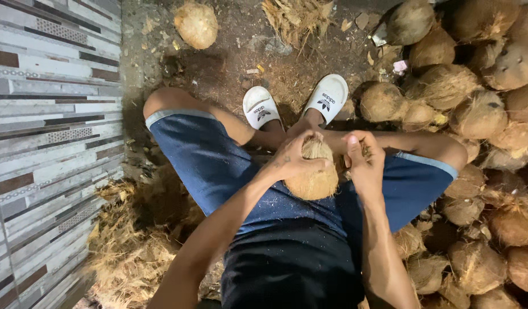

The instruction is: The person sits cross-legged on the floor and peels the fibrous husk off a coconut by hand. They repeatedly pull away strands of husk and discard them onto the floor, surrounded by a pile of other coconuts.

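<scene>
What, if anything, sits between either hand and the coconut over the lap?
Nothing visible. The left hand already wraps the coconut directly, fingers over its fibrous top. The right hand is at its right side, pinching husk fibre. Whether the right hand touches the shell itself cannot be told.

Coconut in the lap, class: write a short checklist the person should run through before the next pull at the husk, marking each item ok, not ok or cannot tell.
1. Left hand cups the coconut firmly: ok.
2. Right hand pinches husk fibre at the top: ok.
3. Coconut braced over the blue shorts: ok.
4. Feet in white slides clear of the hands: ok.
5. Tool nearby: cannot tell.
6. Coconut pile stable: cannot tell.
</scene>
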